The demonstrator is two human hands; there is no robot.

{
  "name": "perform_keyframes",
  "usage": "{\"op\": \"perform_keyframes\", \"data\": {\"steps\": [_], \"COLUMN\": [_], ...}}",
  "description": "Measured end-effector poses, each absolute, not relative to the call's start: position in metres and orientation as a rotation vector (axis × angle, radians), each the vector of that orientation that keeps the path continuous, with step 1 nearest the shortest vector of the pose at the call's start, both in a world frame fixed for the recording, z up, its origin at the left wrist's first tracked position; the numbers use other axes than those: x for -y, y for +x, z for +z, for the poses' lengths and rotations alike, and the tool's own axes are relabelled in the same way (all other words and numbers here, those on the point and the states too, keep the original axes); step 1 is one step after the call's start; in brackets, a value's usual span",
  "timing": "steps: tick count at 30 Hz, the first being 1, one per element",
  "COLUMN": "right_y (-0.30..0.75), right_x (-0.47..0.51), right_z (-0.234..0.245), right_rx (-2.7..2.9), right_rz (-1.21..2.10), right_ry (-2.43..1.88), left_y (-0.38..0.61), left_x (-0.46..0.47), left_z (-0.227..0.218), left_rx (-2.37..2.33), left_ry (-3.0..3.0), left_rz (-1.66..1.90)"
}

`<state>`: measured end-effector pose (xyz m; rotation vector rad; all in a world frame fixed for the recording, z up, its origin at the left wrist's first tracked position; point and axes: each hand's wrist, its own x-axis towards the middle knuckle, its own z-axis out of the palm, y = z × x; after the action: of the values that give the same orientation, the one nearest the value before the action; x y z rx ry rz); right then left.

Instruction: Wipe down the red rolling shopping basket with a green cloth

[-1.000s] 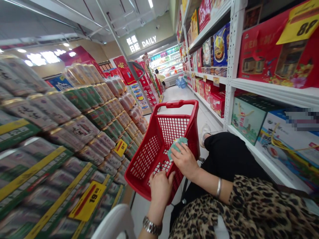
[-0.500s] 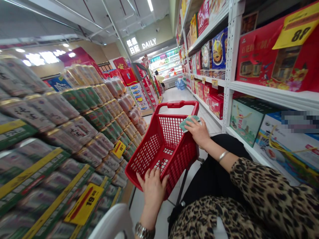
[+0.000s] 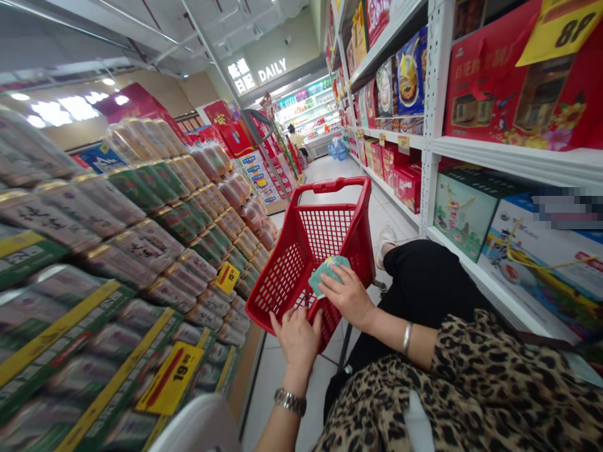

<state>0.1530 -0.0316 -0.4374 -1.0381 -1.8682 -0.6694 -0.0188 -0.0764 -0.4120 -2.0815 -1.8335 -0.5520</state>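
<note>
A red plastic shopping basket [image 3: 292,263] on a wheeled frame stands tilted in the aisle before me. My left hand [image 3: 298,336] grips its near rim, fingers curled over the edge. My right hand [image 3: 349,295] presses a green and white cloth [image 3: 325,273] against the inside of the basket's right wall, near the rim. A watch sits on my left wrist, a silver bangle on my right. My sleeve is leopard print.
Stacked cans and shrink-wrapped drink packs [image 3: 141,220] with yellow price tags [image 3: 173,378] fill the left. White shelving [image 3: 499,160] with red and blue gift boxes lines the right. The tiled aisle [image 3: 339,172] runs ahead. A white rounded object [image 3: 198,427] sits at bottom left.
My right hand moved with the cloth from the basket's far right rim back down to the near part of its right wall. My left hand stayed on the near rim.
</note>
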Motion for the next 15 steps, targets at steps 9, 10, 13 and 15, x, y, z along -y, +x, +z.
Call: {"op": "perform_keyframes", "data": {"steps": [9,10,13,15], "right_y": [0.198,0.203,0.201,0.191], "right_x": [0.005,0.001,0.0,0.008], "right_z": [-0.426,-0.426,-0.429,-0.433], "right_rx": [1.852,1.817,1.775,1.8], "right_rz": [-0.626,-0.637,-0.643,-0.626], "right_ry": [-1.21,-1.23,-1.216,-1.157], "left_y": [-0.017,-0.017,-0.016,-0.016], "left_x": [0.079,0.079,0.08,0.08], "left_z": [-0.419,-0.42,-0.422,-0.423], "left_rx": [1.734,1.722,1.699,1.674], "left_ry": [-2.076,-2.08,-2.086,-2.091], "left_rz": [-0.588,-0.594,-0.636,-0.67]}}
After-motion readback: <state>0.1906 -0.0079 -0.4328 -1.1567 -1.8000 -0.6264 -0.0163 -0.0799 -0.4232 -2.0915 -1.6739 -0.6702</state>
